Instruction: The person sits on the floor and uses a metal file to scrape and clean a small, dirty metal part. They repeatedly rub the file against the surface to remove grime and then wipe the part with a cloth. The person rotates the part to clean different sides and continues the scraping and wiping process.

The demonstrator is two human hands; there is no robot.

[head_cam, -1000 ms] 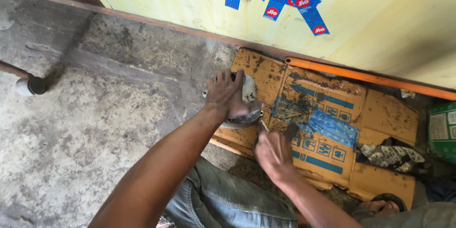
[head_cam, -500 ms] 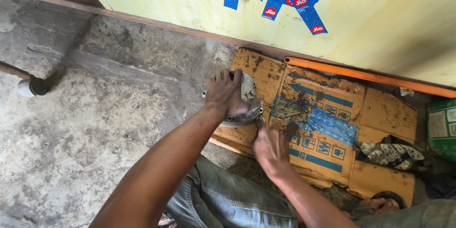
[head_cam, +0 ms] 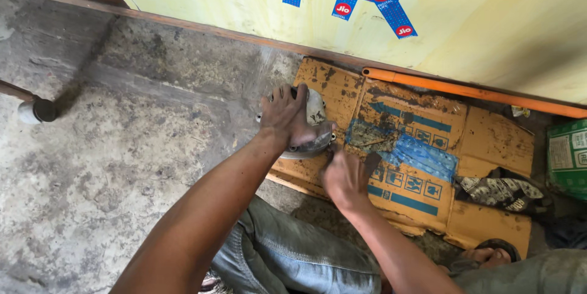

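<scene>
My left hand [head_cam: 286,116] presses down on a rounded grey metal casing [head_cam: 315,108] and grips its top. The casing rests on the left end of a stained, flattened cardboard sheet [head_cam: 489,141] on the concrete floor. My right hand [head_cam: 343,179] is just below and to the right of the casing, over the cardboard. It is blurred, with its fingers closed around a small dark tool [head_cam: 372,162] whose end sticks out to the right. My knees in jeans [head_cam: 293,251] are below the hands.
A yellow wall [head_cam: 501,25] with blue stickers runs along the back, and an orange pipe [head_cam: 465,92] lies at its base. A green box [head_cam: 568,153] and patterned cloth [head_cam: 498,190] sit at right. A sandalled foot [head_cam: 489,256] is at bottom right, a metal leg [head_cam: 35,110] at far left.
My right hand has moved up a little toward the casing. My left hand stays on the casing in the same place.
</scene>
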